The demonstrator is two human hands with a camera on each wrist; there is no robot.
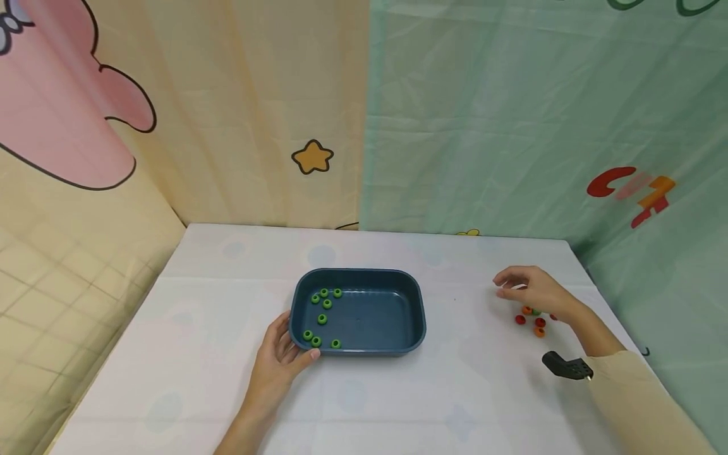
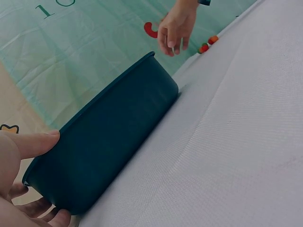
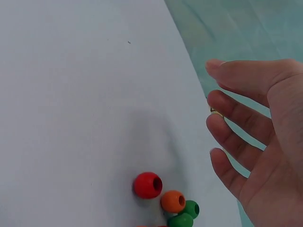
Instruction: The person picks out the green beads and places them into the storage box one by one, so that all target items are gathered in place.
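Observation:
A dark blue rectangular tray (image 1: 375, 322) stands on the table, with several green beads (image 1: 322, 319) lying in its left part. My left hand (image 1: 275, 361) grips the tray's near left corner; in the left wrist view the thumb (image 2: 42, 143) lies over the rim and the other fingers are against the outer wall. Over on the right, my right hand (image 1: 533, 291) hovers above the table with loosely bent fingers and nothing visible between them. Close by lie loose beads: a red bead (image 3: 147, 185), an orange bead (image 3: 173, 201), a green bead (image 3: 191, 208) and several others.
A white patterned cloth (image 1: 455, 392) covers the table. Printed curtains (image 1: 512, 126) hang behind it and along both sides. A black device (image 1: 567, 366) is worn at my right wrist, by the beige sleeve (image 1: 637, 398).

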